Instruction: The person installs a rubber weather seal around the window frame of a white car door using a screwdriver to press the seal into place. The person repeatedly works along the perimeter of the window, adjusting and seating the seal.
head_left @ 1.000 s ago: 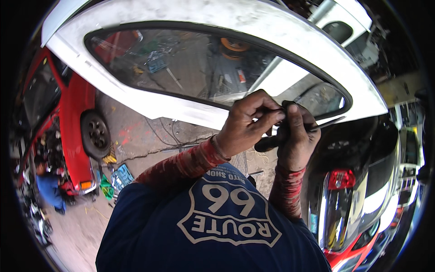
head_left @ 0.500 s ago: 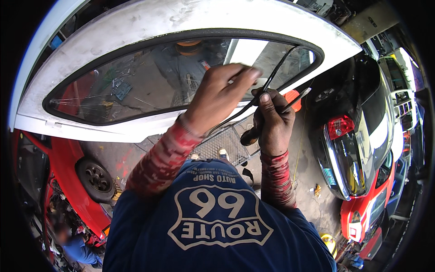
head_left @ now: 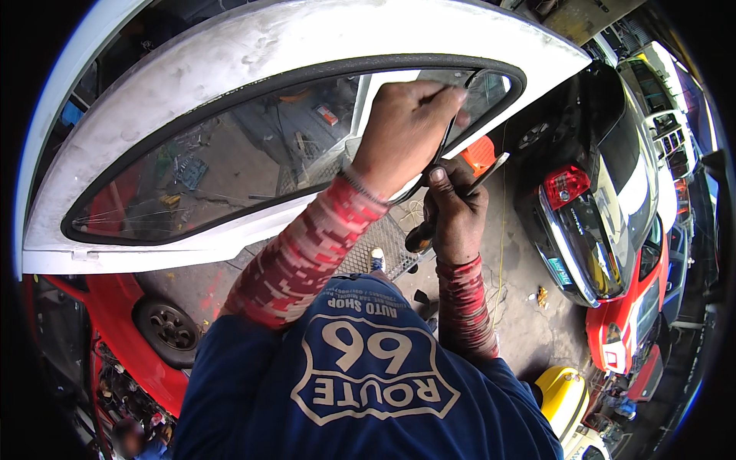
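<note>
In front of me is a white car door (head_left: 253,50) with dull smudges, its long window edged by a black rubber seal (head_left: 253,93). My left hand (head_left: 402,134) is closed, fingers pinched on a thin black rubber strip (head_left: 448,138) near the window's right end. The strip runs from the window's upper right corner down towards my other hand. Just below, my right hand (head_left: 460,218) is wrapped round a screwdriver (head_left: 418,239); its dark handle pokes out below the fist and its flat tip (head_left: 500,161) points up right. The strip's lower part passes behind my left wrist.
To the right stands a dark car (head_left: 586,207) with a red tail light, a red car (head_left: 632,307) nearer. A red car body with a wheel (head_left: 167,328) is at left. Behind the hands are an orange object (head_left: 479,156) and a metal grate (head_left: 395,241). Another person (head_left: 134,441) is at lower left.
My left hand has moved up and right along the strip, towards the window's right corner. My right hand still holds the screwdriver. The view has shifted slightly.
</note>
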A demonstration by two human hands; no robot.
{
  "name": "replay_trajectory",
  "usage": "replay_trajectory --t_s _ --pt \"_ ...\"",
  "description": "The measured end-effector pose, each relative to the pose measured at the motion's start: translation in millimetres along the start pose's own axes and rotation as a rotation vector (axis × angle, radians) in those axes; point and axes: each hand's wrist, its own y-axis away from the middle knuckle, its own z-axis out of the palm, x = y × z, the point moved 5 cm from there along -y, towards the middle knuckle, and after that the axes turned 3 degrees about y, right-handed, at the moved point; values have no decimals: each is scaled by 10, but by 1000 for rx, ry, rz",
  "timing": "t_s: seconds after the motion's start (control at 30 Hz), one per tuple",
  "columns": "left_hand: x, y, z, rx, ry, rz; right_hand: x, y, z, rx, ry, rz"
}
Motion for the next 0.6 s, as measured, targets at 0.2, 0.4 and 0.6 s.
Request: replay_trajectory --t_s 0.2,0.4,0.6 --pt "-46 -55 103 60 206 -126 -21 30 -39 16 8 -25" --pt "-97 -100 91 -84 481 -332 -9 11 11 -12 13 -17" --pt "-171 26 86 -71 310 -201 -3 35 -38 45 -92 -4"
